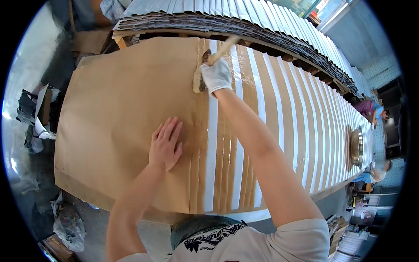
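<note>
A wide brush (pixel 197 82) with a pale wooden handle is gripped in my right hand (pixel 217 75), which wears a white knitted glove. Its bristle edge rests on the brown paper near the far side of the table, left of the first white strip (pixel 212 131). Wet, glossy streaks run along the brown bands beside the white strips. Bare and flat, my left hand (pixel 166 144) lies on the broad brown paper sheet (pixel 109 100) with its fingers spread. Nothing is held in it.
Rows of white strips stretch away to the right, with a metal basin (pixel 356 146) on them. Behind the table lies a long stack of pleated sheets (pixel 262 22). Two people are at the far right end. A plastic bag (pixel 70 227) sits on the floor at left.
</note>
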### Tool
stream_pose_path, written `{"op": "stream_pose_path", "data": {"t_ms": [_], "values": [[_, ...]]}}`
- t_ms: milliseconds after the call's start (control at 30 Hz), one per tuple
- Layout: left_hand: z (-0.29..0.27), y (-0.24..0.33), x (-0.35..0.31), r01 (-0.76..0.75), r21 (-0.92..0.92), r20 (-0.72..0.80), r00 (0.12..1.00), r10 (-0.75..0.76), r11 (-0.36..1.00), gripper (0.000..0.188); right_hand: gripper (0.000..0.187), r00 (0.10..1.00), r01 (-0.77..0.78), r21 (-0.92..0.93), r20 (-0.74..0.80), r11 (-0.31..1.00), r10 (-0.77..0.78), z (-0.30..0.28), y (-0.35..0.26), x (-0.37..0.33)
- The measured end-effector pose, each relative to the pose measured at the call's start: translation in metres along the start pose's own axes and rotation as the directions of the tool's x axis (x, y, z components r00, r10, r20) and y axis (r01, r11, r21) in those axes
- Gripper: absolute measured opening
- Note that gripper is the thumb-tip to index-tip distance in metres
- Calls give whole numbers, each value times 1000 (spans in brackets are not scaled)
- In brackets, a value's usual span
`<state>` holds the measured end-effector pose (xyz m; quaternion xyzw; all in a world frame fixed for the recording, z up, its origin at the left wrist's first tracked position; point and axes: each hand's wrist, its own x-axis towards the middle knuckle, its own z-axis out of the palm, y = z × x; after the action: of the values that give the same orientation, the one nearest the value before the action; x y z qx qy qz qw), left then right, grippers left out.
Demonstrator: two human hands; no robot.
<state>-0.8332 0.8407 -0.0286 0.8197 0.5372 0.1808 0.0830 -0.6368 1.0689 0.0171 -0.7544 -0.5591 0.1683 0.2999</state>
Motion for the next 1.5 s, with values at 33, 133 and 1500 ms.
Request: {"op": "stream_pose_path", "data": {"t_ms": [33,133,1500], "values": [[-1,-2,-5,4,8,-1,1000,-4,1000,62,36,1000,-8,12,11,1000,7,-6,6,-10],[1,-3,-5,-5,0,-29,1000,5,1000,62,39,997,46,27,-67,999,-45,-53,88,5],[33,-19,-12,-50,-2,-145,988,50,999,54,47,954,138,114,-281,984,-101,-51,56,-225]]}}
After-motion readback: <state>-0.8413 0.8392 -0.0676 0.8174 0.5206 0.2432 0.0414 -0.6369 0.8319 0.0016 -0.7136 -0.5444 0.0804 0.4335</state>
